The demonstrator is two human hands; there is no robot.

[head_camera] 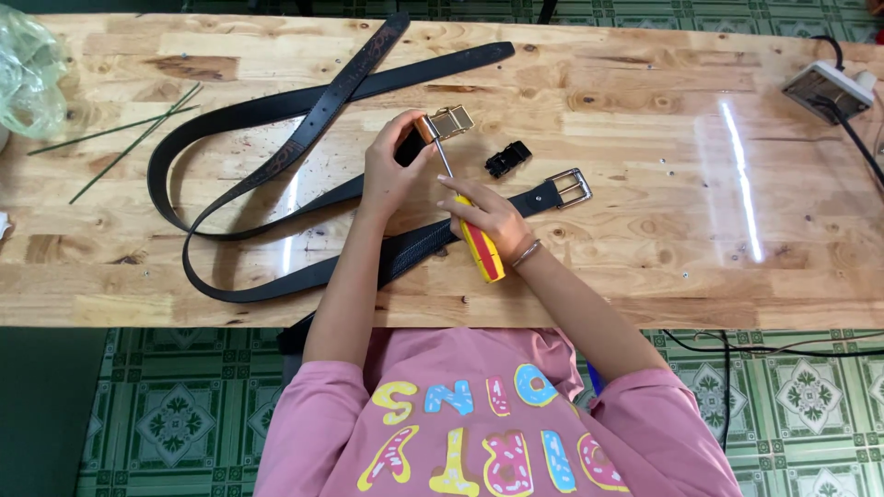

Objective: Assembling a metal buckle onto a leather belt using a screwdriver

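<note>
Pink sleeves point(497, 414) fill the near edge of the view, and from them both forearms reach over the table point(645, 267).

Nearest of the working things, the right hand point(486, 218) is closed around the screwdriver point(468, 216), fingers wrapped on its red-and-yellow handle, the shaft running up and away to the gold buckle point(450, 121). Just left of the buckle, the left hand point(391, 166) is closed on the belt end, fingers pinched around the strap where the buckle joins it. The tip's exact seat is too small to be made out; it appears to rest at the buckle's near edge, probably on a screw or clamp.

For this step to be done well, the shaft should be kept in line with the fastener, the pressure kept straight along the shaft, and the buckle held flat and steady by the left hand so the tip is not let slip toward the fingers.

Right of the buckle, a small black clip point(507, 158) lies on the table, and beyond it to the right a second belt's silver buckle point(571, 187). Left of the gold buckle, black belts point(276, 166) are looped and crossed. Far left of it lie thin green stems point(129, 133) and a clear bag point(28, 69); far right, a power strip point(829, 89).
</note>
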